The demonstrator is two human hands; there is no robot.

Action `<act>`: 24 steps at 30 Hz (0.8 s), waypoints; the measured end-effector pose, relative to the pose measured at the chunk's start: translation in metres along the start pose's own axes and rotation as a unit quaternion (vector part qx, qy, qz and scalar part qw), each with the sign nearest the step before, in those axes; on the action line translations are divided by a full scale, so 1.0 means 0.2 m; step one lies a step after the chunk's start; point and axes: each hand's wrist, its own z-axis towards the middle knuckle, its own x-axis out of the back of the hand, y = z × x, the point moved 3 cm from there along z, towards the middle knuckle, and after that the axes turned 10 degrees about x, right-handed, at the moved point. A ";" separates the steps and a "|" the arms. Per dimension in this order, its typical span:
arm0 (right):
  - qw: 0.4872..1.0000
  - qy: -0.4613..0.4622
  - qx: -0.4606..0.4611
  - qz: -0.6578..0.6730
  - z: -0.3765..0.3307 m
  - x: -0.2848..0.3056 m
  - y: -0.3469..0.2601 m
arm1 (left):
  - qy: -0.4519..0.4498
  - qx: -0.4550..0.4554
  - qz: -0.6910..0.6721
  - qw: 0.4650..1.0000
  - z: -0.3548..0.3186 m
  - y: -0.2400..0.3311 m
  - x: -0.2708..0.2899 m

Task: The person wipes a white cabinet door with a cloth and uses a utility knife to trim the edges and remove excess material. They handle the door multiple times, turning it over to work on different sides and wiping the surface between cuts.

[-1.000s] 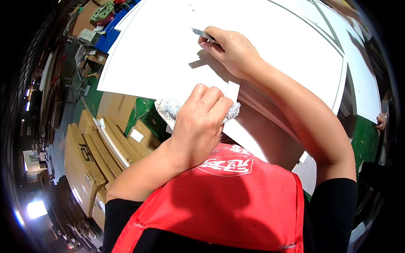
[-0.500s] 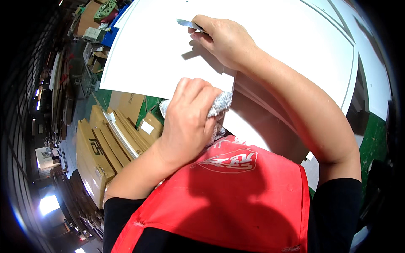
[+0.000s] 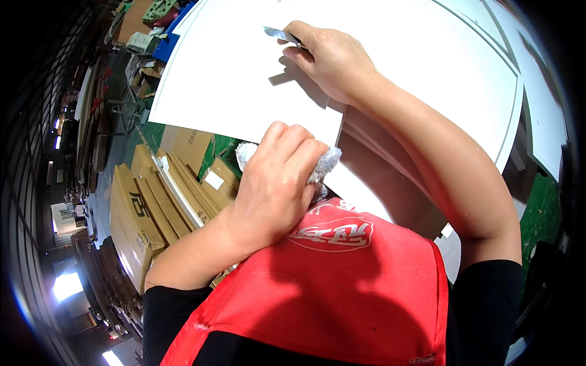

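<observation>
My left hand point(image 3: 278, 177) is closed around a crumpled grey-white cloth point(image 3: 326, 165), close in front of my red apron point(image 3: 342, 268). Further out, my right hand point(image 3: 332, 61) grips a knife-like blade tool point(image 3: 278, 33), its flat metal blade pointing left; the handle is mostly hidden in my fingers. Both the blade and the hand are above a large white panel point(image 3: 213, 79), on which their shadow falls. The left hand is by the panel's near edge. Whether the blade touches the panel I cannot tell.
Several flat brown cardboard boxes point(image 3: 137, 213) lean at the left on a green floor point(image 3: 537, 207). Another white panel point(image 3: 543, 104) lies at the far right. A blue bin point(image 3: 165, 47) and assorted clutter stand at the far left.
My left hand with the cloth has shifted slightly down and to the right in view. The right hand and blade have moved a little right, along with a small shift of the whole view.
</observation>
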 end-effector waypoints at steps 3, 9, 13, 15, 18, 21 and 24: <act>1.000 0.002 0.001 -0.004 0.00 0.00 0.00 | -0.133 0.015 -0.100 0.986 -0.12 -0.01 -0.07; 1.000 0.008 0.009 -0.017 0.00 0.00 0.00 | 0.003 0.108 -0.028 0.994 0.04 -0.02 0.01; 1.000 0.020 0.015 0.005 0.00 0.00 0.01 | 0.037 0.073 0.023 0.996 0.10 -0.03 -0.02; 1.000 0.015 0.003 0.001 0.00 0.00 0.01 | 0.063 0.096 0.011 0.993 0.09 -0.06 -0.04; 0.999 0.021 0.015 -0.020 0.00 -0.01 0.01 | 0.064 0.091 0.020 0.994 0.06 -0.04 -0.05; 1.000 0.013 0.006 -0.013 0.00 -0.01 0.02 | 0.077 0.079 0.023 0.994 0.07 -0.02 -0.06; 0.998 -0.026 -0.041 0.048 0.01 0.00 0.01 | 0.078 0.074 0.025 0.994 0.01 0.01 -0.08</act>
